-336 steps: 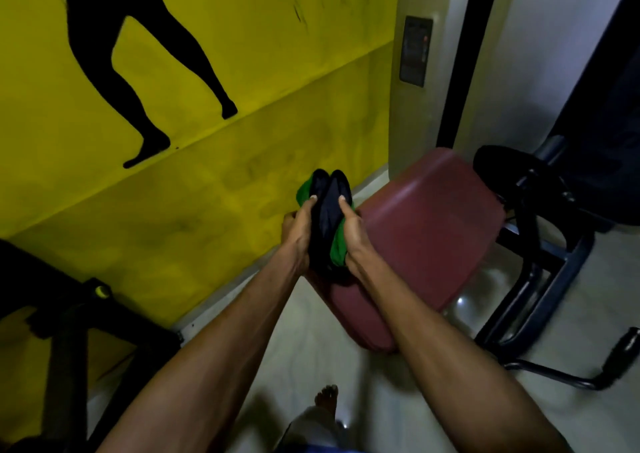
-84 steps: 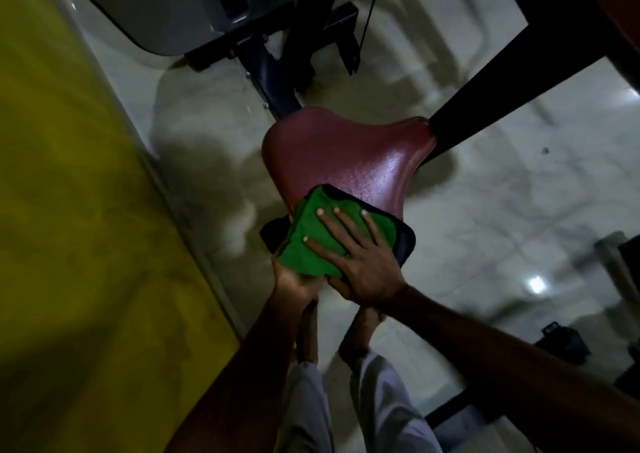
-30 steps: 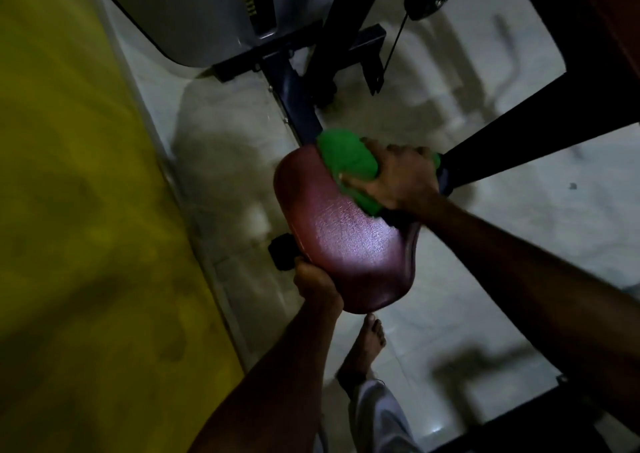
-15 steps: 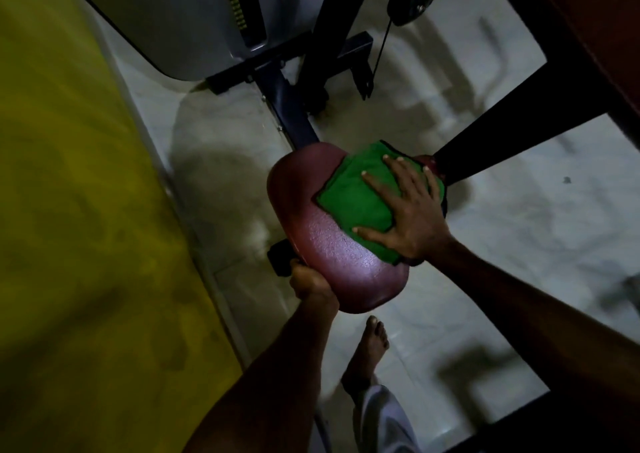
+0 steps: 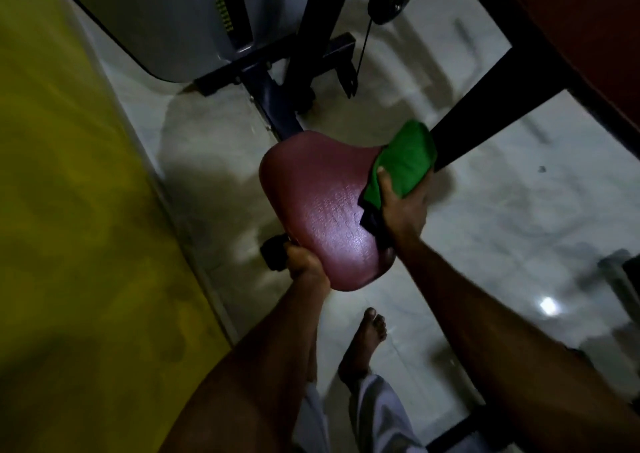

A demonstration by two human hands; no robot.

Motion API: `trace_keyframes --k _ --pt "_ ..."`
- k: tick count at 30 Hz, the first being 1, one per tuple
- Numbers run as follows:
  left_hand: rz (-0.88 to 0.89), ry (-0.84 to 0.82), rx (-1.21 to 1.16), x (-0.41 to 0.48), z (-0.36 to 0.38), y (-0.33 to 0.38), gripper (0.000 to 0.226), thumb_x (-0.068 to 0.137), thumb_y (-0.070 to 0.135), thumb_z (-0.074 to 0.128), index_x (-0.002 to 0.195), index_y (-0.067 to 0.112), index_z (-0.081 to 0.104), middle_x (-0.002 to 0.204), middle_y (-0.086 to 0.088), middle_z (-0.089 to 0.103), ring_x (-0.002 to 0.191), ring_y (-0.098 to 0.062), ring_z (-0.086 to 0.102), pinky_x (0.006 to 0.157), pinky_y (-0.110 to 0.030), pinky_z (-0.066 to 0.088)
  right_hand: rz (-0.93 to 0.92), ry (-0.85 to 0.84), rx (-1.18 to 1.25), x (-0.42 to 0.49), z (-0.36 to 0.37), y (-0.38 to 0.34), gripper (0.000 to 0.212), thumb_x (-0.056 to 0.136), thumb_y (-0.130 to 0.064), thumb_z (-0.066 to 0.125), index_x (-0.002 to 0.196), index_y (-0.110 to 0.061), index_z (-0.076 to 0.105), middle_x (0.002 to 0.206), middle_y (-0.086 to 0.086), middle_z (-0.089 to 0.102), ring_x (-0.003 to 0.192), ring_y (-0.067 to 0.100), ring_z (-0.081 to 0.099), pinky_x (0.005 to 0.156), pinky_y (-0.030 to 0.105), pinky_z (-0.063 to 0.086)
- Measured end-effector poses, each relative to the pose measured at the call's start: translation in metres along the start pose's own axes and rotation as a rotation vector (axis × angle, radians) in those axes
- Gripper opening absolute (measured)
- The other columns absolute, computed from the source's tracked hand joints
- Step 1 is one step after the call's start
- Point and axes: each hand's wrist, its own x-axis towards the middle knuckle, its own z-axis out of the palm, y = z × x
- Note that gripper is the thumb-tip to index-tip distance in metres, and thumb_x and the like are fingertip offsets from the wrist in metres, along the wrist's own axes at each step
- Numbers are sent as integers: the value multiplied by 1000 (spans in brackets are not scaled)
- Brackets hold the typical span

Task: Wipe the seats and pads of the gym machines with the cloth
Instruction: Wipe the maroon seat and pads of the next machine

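Clock positions are read on the seat (image 5: 322, 210), with 12 toward the machine's upright post (image 5: 277, 106); the maroon seat sat mid-view, its broad end at 12 and its narrow nose at 6

Change in the last half second: the right hand (image 5: 401, 206) had lain flat on the cloth (image 5: 403, 165) with fingers spread over the seat top; it had since moved off the top to the rim at 2 o'clock; the green cloth was now bunched there, draped over the corner, with its dark backing hanging at 3 o'clock; the thumb pressed on top of the bunch and the fingers were wrapped around it, their tips hidden behind the fabric

The left hand (image 5: 304, 262) had kept its station at 7 o'clock, closed on the rim just beside a black knob (image 5: 273, 253); its fingertips were tucked under the pad and could not be seen

Assessment: the top face, glossy under the light, appeared covered; the step in hand was judged to be the side edge and corner; the rims at 9 and 6 o'clock and the machine's other pads were judged outstanding; a dark frame beam (image 5: 485, 99) stood close behind the cloth at 2 o'clock, so knuckle clearance there looked tight
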Motion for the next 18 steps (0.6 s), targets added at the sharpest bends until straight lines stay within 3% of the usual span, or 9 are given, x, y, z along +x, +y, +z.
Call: trace_keyframes --k 2,4,7,9,12,14,15,18 --pt "-18 -31 -124 -26 -2 11 49 96 42 36 121 11 64 123 -17 67 117 -38 61 106 -48 45 12 -88 -35 -39 -12 31 87 80 -78 62 151 -34 35 138 8 62 124 32 60 104 41 48" --pt "-34 -160 -93 -42 -12 21 52 98 41 34 134 12 59 133 -16 63 123 -35 57 111 -46 38 0 -159 -149 -59 -26 56 76 84 -78 59 142 -32 44 128 13 67 117 36 63 99 42 50" --pt "-83 -344 -83 -46 -27 24 50 103 41 28 133 17 60 131 -13 65 120 -33 60 109 -48 42 131 -206 -320 -63 -37 66 79 85 -84 48 134 -23 51 124 22 65 116 41 61 95 44 47" --pt "-76 -392 -26 -64 -35 33 48 106 41 27 129 19 62 127 -11 68 116 -31 64 108 -49 45 110 -184 -332 -80 -32 67 85 86 -80 49 143 -16 45 134 24 60 122 41 58 97 44 46" --pt "-143 -443 -18 -72 -44 37 45 107 43 28 118 17 64 117 -5 69 101 -19 67 98 -45 53 -306 -138 -388 -114 -18 80 97 89 -73 57 161 -18 23 161 24 30 146 40 35 114 48 36" --pt "-170 -467 -48 -77 -51 38 43 106 43 31 112 18 65 117 -7 70 93 -19 69 81 -38 56 -608 -141 -557 -123 -11 89 94 89 -73 55 163 -24 22 168 22 11 155 40 13 122 53 16" --pt "-175 -491 -95 -79 -55 38 41 105 43 35 113 17 65 119 -9 70 94 -21 70 79 -37 54 -736 -180 -634 -122 -9 87 91 89 -74 53 162 -28 24 169 21 8 156 39 6 123 56 9" --pt "-200 -534 -269 -84 -61 37 43 92 41 48 123 15 64 137 -10 61 112 -28 65 103 -42 46 -1093 -336 -789 -105 3 59 87 88 -77 48 161 -36 23 170 17 7 157 37 5 122 62 9"
